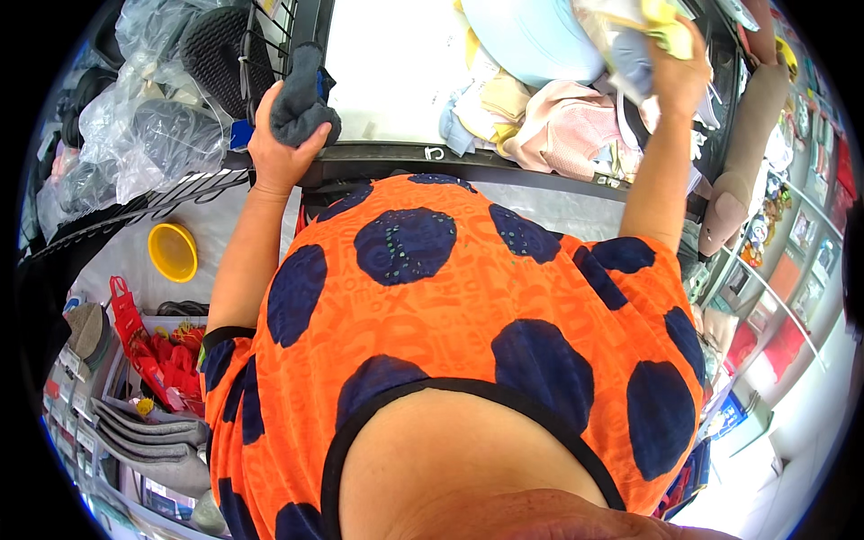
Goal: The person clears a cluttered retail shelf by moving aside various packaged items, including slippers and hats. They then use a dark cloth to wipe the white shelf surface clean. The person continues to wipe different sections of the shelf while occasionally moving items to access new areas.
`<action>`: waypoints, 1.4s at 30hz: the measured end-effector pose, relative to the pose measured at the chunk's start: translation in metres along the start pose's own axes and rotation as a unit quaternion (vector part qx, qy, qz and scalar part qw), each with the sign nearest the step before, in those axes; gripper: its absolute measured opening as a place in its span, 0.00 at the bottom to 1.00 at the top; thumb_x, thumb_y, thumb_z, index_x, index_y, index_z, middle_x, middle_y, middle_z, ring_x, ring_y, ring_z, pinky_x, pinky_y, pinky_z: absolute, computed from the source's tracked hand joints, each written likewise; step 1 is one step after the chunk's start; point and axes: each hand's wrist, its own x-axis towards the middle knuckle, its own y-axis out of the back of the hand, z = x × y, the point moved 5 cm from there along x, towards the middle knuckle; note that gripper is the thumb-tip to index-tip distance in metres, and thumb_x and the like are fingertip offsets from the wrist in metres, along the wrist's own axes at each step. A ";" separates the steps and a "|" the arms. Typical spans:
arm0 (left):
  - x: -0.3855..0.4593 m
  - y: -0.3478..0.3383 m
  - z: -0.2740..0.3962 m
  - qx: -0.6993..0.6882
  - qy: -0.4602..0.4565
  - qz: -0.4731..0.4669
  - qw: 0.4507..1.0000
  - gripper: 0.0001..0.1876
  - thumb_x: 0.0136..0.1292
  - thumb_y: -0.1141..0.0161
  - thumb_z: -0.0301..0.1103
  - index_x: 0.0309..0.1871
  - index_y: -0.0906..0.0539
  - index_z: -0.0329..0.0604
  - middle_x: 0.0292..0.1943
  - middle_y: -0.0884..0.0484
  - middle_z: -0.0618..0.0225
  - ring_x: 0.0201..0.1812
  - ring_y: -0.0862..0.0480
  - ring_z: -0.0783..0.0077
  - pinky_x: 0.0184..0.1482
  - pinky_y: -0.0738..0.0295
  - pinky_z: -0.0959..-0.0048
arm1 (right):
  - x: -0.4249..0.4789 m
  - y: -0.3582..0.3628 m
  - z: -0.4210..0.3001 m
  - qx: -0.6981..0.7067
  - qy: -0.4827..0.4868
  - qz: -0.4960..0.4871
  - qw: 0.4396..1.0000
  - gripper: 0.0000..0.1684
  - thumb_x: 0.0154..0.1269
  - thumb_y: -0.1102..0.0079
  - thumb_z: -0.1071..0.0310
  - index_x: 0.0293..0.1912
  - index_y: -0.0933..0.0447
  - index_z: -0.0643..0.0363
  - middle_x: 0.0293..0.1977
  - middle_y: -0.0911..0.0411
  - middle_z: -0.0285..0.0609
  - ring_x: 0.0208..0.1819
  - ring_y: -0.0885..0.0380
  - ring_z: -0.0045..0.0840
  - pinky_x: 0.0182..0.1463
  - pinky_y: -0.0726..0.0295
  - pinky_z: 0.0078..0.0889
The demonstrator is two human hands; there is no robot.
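Note:
My left hand [287,145] is closed around a rolled dark grey cloth item [302,101], soft like towelling, above the front left corner of a black-framed display bin. At the upper right, my right hand [678,77] is over a heap of fabric goods, its fingers at a yellow cloth piece [668,30]; blur hides exactly what it grips. A light blue cap or visor [530,40] lies beside that hand. Pink mesh fabric [574,135] and beige cloth [506,98] lie nearer the bin's front edge.
The bin's black front rail [472,158] runs before me. To the left stands a wire basket with plastic-wrapped dark slippers [216,57]. Below it are a yellow bowl [173,252] and red packaged goods [158,358]. Shelves of goods line the right, with a beige stocking-like form [742,162] near the bin.

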 end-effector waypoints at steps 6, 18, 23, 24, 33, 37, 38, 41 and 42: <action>0.000 -0.003 -0.001 -0.014 0.006 -0.002 1.000 0.41 0.42 0.25 0.41 0.60 0.31 0.40 0.51 0.21 0.56 0.48 0.18 0.57 0.49 0.22 0.68 | -0.005 0.012 -0.004 -0.427 0.110 0.064 0.895 0.32 0.47 0.30 0.58 0.53 0.25 0.57 0.43 0.21 0.51 0.46 0.22 0.40 0.50 0.25 0.34; 0.002 -0.003 0.003 0.001 0.002 -0.002 1.000 0.40 0.41 0.25 0.41 0.60 0.31 0.39 0.51 0.22 0.57 0.48 0.18 0.59 0.48 0.22 0.68 | -0.213 -0.163 -0.030 -0.219 0.280 -0.460 0.814 0.38 0.52 0.37 0.65 0.62 0.36 0.33 0.65 0.41 0.40 0.64 0.40 0.35 0.56 0.35 0.54; 0.003 -0.003 0.005 0.008 -0.001 0.000 1.000 0.40 0.41 0.25 0.40 0.59 0.31 0.40 0.51 0.22 0.58 0.48 0.18 0.58 0.48 0.22 0.68 | -0.197 -0.149 0.034 -0.243 0.239 -0.452 0.824 0.21 0.62 0.50 0.65 0.55 0.28 0.37 0.57 0.32 0.37 0.59 0.34 0.33 0.58 0.37 0.47; 0.003 -0.004 0.005 0.004 0.005 -0.002 1.000 0.40 0.41 0.25 0.40 0.59 0.31 0.40 0.52 0.22 0.58 0.48 0.18 0.58 0.48 0.22 0.68 | -0.193 -0.138 0.057 -0.225 0.262 -0.397 0.850 0.20 0.61 0.48 0.64 0.54 0.28 0.37 0.54 0.31 0.38 0.55 0.32 0.33 0.58 0.37 0.46; 0.000 -0.006 0.003 -0.001 0.017 -0.015 1.000 0.42 0.41 0.25 0.41 0.61 0.33 0.39 0.53 0.23 0.56 0.50 0.19 0.56 0.50 0.24 0.67 | -0.174 -0.088 0.142 -0.405 0.192 -0.388 0.805 0.19 0.63 0.49 0.62 0.54 0.27 0.37 0.49 0.25 0.39 0.57 0.31 0.34 0.64 0.42 0.44; -0.006 -0.003 -0.004 -0.004 0.037 -0.028 0.999 0.43 0.41 0.25 0.37 0.62 0.33 0.37 0.52 0.22 0.54 0.49 0.19 0.56 0.50 0.24 0.67 | -0.166 -0.110 0.076 -0.415 0.130 -0.587 0.683 0.19 0.62 0.52 0.63 0.53 0.26 0.47 0.46 0.20 0.46 0.50 0.21 0.35 0.56 0.32 0.47; -0.005 -0.002 -0.003 -0.011 0.039 -0.026 0.999 0.43 0.41 0.25 0.36 0.62 0.34 0.37 0.52 0.22 0.53 0.50 0.19 0.56 0.50 0.24 0.67 | -0.153 -0.106 0.035 -0.367 0.113 -0.577 0.721 0.17 0.62 0.52 0.66 0.50 0.25 0.54 0.41 0.18 0.46 0.45 0.19 0.37 0.51 0.27 0.44; -0.009 -0.003 -0.004 -0.030 0.030 -0.027 0.999 0.43 0.40 0.25 0.35 0.62 0.34 0.34 0.53 0.23 0.50 0.50 0.19 0.53 0.52 0.24 0.66 | -0.130 -0.133 -0.015 -0.237 0.138 -0.547 0.791 0.26 0.53 0.41 0.58 0.54 0.28 0.49 0.34 0.19 0.46 0.40 0.20 0.39 0.41 0.22 0.43; -0.011 -0.003 -0.006 -0.016 0.032 -0.028 0.999 0.44 0.40 0.25 0.35 0.62 0.34 0.34 0.54 0.24 0.50 0.51 0.20 0.53 0.52 0.24 0.66 | -0.115 -0.143 -0.037 -0.204 0.117 -0.522 0.820 0.26 0.53 0.40 0.60 0.53 0.28 0.50 0.40 0.20 0.45 0.42 0.21 0.38 0.41 0.23 0.41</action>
